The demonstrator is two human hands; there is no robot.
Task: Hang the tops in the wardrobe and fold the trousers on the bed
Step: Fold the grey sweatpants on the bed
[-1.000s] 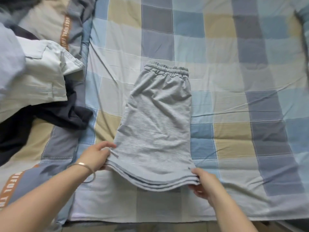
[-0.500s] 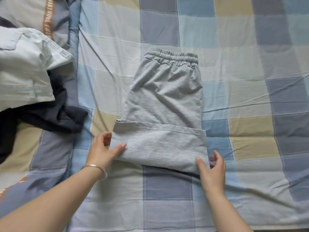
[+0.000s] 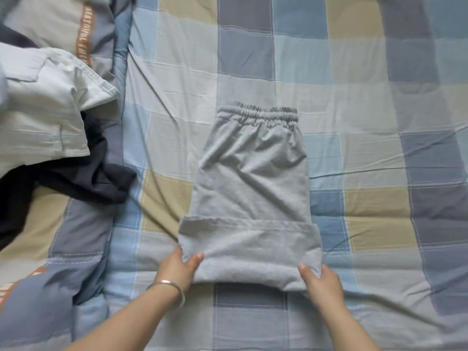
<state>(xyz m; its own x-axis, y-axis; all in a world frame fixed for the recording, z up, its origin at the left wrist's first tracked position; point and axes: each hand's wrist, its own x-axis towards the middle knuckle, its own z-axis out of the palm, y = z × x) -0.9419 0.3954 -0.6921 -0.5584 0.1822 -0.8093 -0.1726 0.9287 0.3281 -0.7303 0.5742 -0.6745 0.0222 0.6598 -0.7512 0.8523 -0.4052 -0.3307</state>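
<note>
Grey trousers [image 3: 253,188] lie mid-bed [image 3: 367,160], waistband toward 12 o'clock, hem folded up at 6. Left hand [image 3: 178,268] pinches the fold's 7 o'clock corner; right hand [image 3: 321,278] pinches the 5 o'clock corner. Pale and dark garments [image 3: 50,127] heap at 9 o'clock.

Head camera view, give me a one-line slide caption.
Both hands, left and right, grip the folded hem of grey shorts on the checked bed.
</note>
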